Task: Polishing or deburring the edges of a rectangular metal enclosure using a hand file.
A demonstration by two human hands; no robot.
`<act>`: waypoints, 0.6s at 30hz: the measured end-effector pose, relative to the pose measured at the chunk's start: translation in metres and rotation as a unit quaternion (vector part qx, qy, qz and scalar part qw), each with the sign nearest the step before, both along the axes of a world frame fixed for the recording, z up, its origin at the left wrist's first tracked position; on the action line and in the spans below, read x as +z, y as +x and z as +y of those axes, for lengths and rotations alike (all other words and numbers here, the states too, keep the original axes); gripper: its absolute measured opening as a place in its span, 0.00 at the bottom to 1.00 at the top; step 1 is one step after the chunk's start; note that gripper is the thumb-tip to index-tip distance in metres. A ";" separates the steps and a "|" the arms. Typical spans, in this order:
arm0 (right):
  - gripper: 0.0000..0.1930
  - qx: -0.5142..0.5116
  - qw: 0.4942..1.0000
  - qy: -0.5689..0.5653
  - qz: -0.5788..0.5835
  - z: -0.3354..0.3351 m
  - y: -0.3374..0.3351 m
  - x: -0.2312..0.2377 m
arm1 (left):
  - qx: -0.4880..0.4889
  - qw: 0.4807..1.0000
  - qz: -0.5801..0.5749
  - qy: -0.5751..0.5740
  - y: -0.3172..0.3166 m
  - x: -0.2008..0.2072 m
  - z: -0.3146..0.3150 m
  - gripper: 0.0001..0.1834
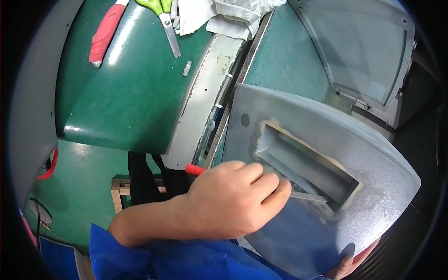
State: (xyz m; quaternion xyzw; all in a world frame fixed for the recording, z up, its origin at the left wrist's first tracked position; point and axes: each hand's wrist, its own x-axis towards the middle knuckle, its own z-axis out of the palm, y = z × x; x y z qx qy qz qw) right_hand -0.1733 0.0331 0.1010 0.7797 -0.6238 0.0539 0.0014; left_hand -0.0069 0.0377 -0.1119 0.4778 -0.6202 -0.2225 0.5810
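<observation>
My left hand [238, 200] comes in from the lower left, its fingers wrapped round a file. The file's red handle [195, 170] sticks out behind the fist, and its flat grey blade [309, 197] reaches the lower right end of a recess. That rectangular recess [310, 163] is sunk into a curved grey panel [373, 198], with yellowish, rubbed patches round its rim. At the panel's lower right edge my right hand [347, 267] grips it, thumb on the near face. Most of the right hand is hidden by the panel.
A green-topped table carries a pink-wrapped tool [106, 35], green-handled scissors [167, 23], a small grey piece [187, 68] and white cloth [235, 16]. A pale metal rail [198, 102] runs beside it. Another grey framed panel [361, 51] stands at the upper right. A wooden stool [116, 191] is below.
</observation>
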 end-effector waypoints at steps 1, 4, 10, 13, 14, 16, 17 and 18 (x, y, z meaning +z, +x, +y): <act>0.26 0.002 1.000 0.001 -0.002 0.001 -0.004 0.002 | -0.005 1.000 -0.008 -0.001 0.004 0.001 -0.001 0.16; 0.27 0.006 1.000 0.006 -0.012 0.002 -0.017 0.007 | -0.019 0.999 -0.030 -0.014 0.014 0.002 -0.007 0.15; 0.29 0.004 0.999 0.032 -0.040 0.010 -0.051 0.022 | -0.102 0.994 -0.026 -0.039 0.030 -0.001 -0.029 0.14; 0.30 0.013 0.997 0.062 -0.050 0.015 -0.062 0.024 | -0.112 0.993 -0.022 -0.030 0.022 0.005 -0.034 0.14; 0.30 0.008 0.996 0.070 -0.053 0.017 -0.063 0.027 | -0.126 0.992 -0.016 -0.017 0.022 0.005 -0.036 0.14; 0.31 0.003 0.995 0.083 -0.061 0.023 -0.062 0.031 | -0.157 0.988 -0.004 0.008 0.021 0.004 -0.037 0.14; 0.32 0.001 0.994 0.091 -0.064 0.023 -0.063 0.031 | -0.159 0.987 0.005 0.007 0.020 0.005 -0.034 0.14; 0.32 -0.001 0.993 0.099 -0.068 0.024 -0.063 0.031 | -0.164 0.986 0.010 0.018 0.020 0.004 -0.029 0.15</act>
